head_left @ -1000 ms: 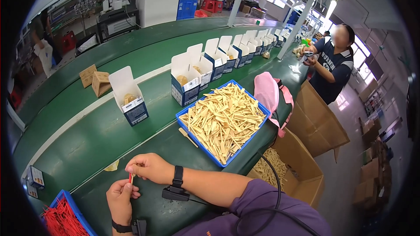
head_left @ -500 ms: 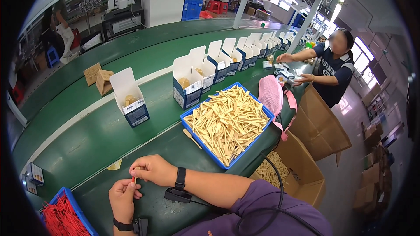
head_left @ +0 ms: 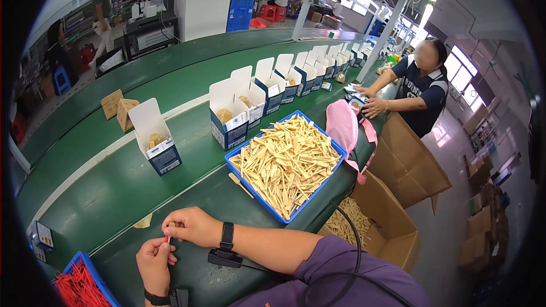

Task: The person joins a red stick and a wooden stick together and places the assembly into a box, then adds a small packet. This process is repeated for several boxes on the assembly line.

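Both hands meet low at the near left of the green tabletop [head_left: 187, 193]. The left hand [head_left: 154, 264] is curled, its fingertips pinching a thin red tie [head_left: 166, 238] that stands upright between the two hands. The right hand [head_left: 190, 225] is closed over what looks like a small wooden stick [head_left: 172, 225], only the tip showing; how firmly it is held cannot be told.

Just left of the hands, at the near edge, a blue bin of red ties [head_left: 79, 287] sits partly out of view. To the right and a little farther off, a blue tray [head_left: 267, 211] is heaped with pale wooden sticks [head_left: 284, 162], and one loose stick [head_left: 241, 185] lies on the tabletop beside its near left side.

The likeliest slip, as I judge it, is the tie sliding out of the pinch: it is thin and held only at the fingertips, so a slight twist of either hand could drop it onto the green surface or off the near edge. The stick, mostly buried in the right hand, could also turn out of line with the tie. The black cable [head_left: 347, 233] runs close by the tray's near corner; a wide sweep of the right forearm might snag it or nudge the heaped sticks over the rim. Farther along, open white-and-blue boxes [head_left: 230, 119] stand on the belt, well apart from the hands, and another person [head_left: 424, 88] works at the far right.
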`<state>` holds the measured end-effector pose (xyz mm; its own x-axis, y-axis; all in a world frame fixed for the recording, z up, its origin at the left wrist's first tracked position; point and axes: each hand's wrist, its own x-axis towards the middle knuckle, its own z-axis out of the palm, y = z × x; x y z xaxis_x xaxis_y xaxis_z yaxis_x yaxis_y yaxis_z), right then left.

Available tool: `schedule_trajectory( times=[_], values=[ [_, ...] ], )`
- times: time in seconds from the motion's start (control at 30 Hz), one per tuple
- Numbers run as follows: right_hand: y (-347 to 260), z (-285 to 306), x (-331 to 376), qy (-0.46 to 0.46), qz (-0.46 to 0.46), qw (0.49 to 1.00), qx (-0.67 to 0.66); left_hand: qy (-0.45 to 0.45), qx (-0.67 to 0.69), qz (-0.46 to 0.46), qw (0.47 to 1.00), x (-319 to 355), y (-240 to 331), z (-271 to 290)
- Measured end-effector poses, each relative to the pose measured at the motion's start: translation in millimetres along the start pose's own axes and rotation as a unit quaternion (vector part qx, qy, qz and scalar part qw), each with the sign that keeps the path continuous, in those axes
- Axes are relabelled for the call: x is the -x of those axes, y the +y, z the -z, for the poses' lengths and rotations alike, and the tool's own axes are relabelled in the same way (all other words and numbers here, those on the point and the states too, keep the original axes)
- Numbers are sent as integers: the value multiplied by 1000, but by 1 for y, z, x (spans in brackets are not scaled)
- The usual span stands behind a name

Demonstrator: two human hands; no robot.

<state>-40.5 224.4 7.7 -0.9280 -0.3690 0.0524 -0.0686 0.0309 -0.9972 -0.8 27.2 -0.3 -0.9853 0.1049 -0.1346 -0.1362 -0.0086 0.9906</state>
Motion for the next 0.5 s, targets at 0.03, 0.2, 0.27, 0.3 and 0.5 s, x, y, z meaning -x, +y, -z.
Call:
schedule_trajectory(
  times=[0.03, 0.2, 0.27, 0.3, 0.5],
  values=[
    [2, -1, 0, -1, 3, 1000, 0, 3, 3, -2, 1000, 1, 0, 0],
    [8, 3, -3, -7, 0, 1000, -21, -12, -9, -5, 1000, -1, 3, -1],
    [13, 0, -7, -13, 0, 999, -36, -7, -11, -12, 1000, 0, -1, 2],
    [18, 1, -8, -12, 0, 999, -46, -9, -12, -19, 1000, -2, -3, -1],
    [27, 3, -10, -7, 0, 999, -53, -7, -9, -22, 1000, -7, -7, -5]
  ],
)
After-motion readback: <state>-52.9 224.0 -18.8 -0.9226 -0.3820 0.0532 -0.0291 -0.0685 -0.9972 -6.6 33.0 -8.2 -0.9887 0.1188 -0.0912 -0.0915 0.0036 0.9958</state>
